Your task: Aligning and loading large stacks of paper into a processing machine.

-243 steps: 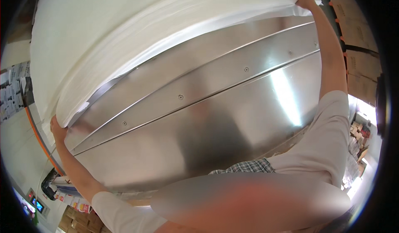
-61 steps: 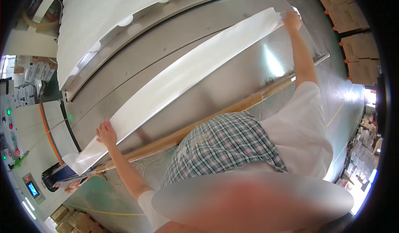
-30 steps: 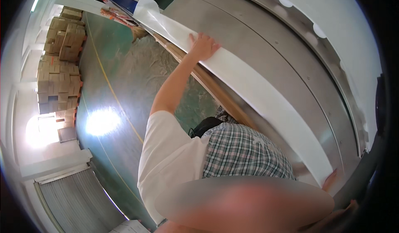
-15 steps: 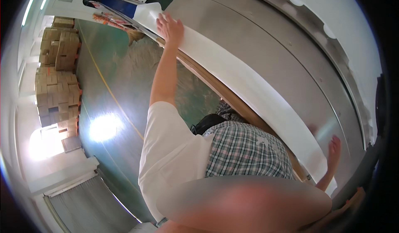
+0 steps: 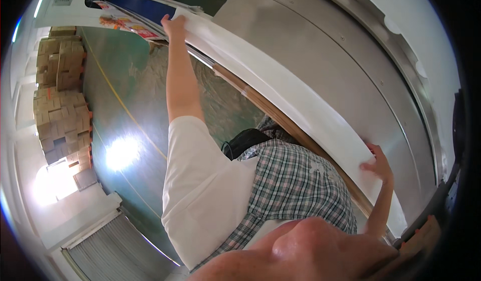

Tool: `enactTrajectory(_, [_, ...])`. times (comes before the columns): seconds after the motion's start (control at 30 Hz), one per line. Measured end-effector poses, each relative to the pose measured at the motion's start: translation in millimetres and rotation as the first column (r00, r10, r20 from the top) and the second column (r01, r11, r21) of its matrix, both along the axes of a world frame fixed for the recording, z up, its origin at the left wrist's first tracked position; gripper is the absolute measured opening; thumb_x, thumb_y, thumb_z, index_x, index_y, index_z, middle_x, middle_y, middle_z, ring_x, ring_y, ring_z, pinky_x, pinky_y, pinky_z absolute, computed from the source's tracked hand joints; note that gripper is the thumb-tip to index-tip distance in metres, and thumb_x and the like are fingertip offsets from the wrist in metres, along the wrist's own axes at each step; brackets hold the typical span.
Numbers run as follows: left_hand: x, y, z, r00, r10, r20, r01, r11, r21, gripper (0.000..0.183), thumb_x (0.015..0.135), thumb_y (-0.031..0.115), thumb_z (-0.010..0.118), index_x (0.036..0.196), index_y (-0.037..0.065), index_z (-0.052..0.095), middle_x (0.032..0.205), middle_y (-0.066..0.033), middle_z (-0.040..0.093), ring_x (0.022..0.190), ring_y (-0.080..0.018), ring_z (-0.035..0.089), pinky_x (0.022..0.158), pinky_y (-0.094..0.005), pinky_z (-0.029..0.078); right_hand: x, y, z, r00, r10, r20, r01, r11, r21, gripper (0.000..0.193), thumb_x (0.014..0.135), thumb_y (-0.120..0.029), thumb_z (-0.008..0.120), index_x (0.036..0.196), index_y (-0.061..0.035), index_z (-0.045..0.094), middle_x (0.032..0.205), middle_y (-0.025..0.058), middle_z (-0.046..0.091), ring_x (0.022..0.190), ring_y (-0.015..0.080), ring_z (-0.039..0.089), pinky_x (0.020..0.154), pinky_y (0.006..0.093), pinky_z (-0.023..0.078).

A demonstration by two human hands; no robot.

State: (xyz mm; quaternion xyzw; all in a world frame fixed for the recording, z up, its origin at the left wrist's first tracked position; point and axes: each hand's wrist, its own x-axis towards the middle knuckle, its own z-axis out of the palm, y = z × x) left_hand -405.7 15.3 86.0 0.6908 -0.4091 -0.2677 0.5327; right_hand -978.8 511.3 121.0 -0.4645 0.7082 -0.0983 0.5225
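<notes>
White sheet (image 5: pixel 280 83), long and narrow, lies along the front of the steel table (image 5: pixel 320 45), just beside the brown edge (image 5: pixel 280 118). The left hand (image 5: pixel 174 26) is at its far end; if the fingers pinch it, I cannot tell. The right hand (image 5: pixel 380 167), over the near end, is half open, thumb and fingers apart.

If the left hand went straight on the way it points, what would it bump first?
Probably the long blue strip just beyond the left hand, by the end of the white sheet. Depth is hard to judge here, so the hand might pass above it instead.
</notes>
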Motion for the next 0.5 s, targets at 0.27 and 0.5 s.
enactTrajectory(0.27, [32,-22,21,0.353,-0.007,0.936,0.091,0.995,-0.027,0.061,0.064,0.018,0.068,0.118,0.007,0.041,0.088,-0.0148,0.059,0.082,-0.0308,0.057,0.073,-0.0339,0.046,6,-47,-9,0.979,0.037,0.199,-0.083,0.969,0.231,0.092,0.045,-0.02,0.083,0.125,-0.0047,0.04,0.117,0.0079,0.048,0.108,0.0221,0.046,0.093,0.0348,0.037])
enactTrajectory(0.5, [-83,6,37,0.052,-0.911,0.409,0.78,0.293,0.553,0.024,0.081,0.028,0.06,0.087,0.005,0.064,0.079,-0.0087,0.063,0.073,-0.0192,0.059,0.065,-0.03,0.045,26,-61,-4,0.993,0.099,0.069,-0.119,0.912,0.393,0.079,0.041,-0.015,0.084,0.111,-0.002,0.049,0.104,0.0087,0.054,0.099,0.0223,0.05,0.088,0.0335,0.04])
